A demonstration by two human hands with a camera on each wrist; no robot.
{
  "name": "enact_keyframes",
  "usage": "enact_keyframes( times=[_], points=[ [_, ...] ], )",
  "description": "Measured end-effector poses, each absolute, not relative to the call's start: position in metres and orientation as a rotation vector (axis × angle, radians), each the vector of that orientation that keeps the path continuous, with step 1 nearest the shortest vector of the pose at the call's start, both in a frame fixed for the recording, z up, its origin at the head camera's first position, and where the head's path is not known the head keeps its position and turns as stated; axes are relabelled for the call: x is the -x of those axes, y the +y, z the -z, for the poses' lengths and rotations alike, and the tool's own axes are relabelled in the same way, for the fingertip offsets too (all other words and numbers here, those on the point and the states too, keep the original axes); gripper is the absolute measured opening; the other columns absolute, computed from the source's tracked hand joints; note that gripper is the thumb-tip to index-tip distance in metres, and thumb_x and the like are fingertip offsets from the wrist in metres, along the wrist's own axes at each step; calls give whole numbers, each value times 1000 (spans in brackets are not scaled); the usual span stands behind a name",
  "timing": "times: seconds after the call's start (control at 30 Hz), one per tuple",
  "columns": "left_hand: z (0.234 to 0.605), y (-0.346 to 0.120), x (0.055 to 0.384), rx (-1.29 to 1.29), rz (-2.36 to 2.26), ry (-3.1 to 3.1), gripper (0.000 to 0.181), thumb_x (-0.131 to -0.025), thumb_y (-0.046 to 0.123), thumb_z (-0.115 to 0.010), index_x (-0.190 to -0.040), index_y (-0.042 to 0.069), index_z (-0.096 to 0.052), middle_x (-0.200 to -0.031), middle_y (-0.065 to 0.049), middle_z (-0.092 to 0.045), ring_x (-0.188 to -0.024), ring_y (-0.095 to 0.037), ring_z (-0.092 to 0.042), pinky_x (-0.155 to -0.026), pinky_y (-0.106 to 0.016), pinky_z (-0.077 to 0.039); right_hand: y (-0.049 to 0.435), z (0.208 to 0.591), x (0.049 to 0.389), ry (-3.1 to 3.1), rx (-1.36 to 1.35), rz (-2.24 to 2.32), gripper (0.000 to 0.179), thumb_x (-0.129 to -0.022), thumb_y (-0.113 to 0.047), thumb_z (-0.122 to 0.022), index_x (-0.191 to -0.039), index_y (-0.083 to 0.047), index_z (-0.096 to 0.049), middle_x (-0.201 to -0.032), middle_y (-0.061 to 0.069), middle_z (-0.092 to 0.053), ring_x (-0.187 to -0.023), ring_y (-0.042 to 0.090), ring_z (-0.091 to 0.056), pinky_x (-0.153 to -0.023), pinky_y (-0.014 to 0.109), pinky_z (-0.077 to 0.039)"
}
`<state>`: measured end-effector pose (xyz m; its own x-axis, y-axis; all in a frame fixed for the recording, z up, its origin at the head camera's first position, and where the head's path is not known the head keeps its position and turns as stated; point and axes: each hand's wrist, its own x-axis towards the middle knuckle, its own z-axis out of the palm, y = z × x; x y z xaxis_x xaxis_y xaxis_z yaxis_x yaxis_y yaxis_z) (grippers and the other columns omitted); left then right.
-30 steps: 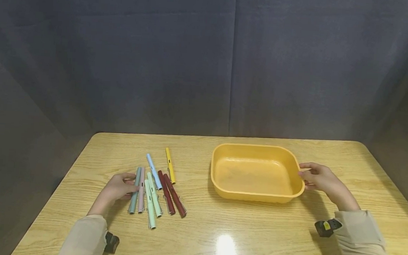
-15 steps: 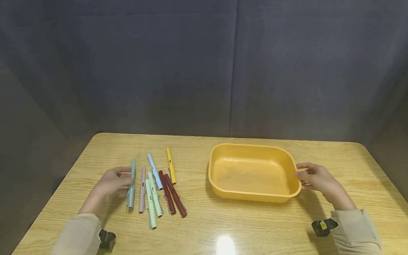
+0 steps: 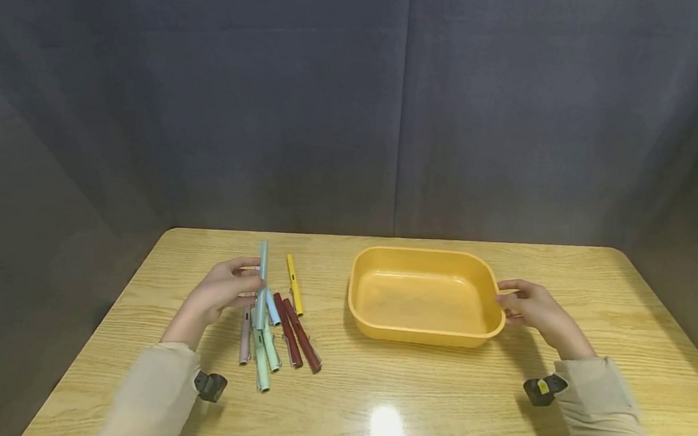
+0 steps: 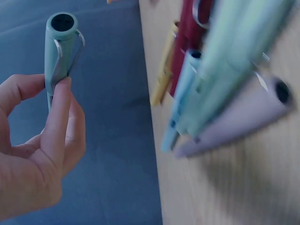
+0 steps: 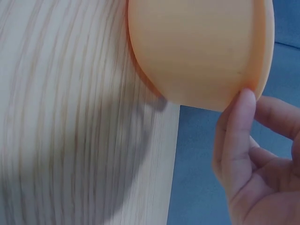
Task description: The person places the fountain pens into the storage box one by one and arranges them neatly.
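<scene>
Wooden table (image 3: 452,401), left hand (image 3: 222,290) aloft, pinching teal pen (image 3: 260,310)

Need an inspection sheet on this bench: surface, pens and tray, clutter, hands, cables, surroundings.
Surface: wood-grain table, bright reflection toward the front.
Held pen: teal pen, raised above the table.
Other pens: one mauve pen, two light green pens, two dark red pens, one light blue pen, one yellow pen, lying left of the tray.
Tray: yellow tray, upright, nothing seen inside.
Clutter: nothing seen.
Left hand: pinches the teal pen.
Right hand: at the tray's right end; grip or mere touch, cannot tell.
Cables: nothing seen.
Surroundings: dark curtain behind the table.
</scene>
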<state>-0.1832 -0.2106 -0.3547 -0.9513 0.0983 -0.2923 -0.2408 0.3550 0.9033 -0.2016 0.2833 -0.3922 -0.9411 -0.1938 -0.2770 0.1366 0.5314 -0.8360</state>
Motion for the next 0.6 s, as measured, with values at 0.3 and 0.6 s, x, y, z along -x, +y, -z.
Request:
enact_keyframes(
  times=[0.3,0.6],
  points=[
    [348,-185,196,71,-1660,2274,60,-93,10,-54,-148,2,-30,-143,-26,-38,-119,-32,-55,-101,-41,-53,276,393,204,2414,68,1394,56,-97,-18,-48,-138,17,-29,-108,13,-62,-86,6,-58,-78,22,-59],
    [353,-157,205,17,-1713,2216,60,-91,10,-55,-146,4,-33,-138,-26,-46,-112,-26,-60,-98,-39,-55,269,392,207,2378,68,1423,57,-97,-18,-50,-138,16,-29,-100,5,-60,-84,4,-58,-77,21,-59]
  ],
)
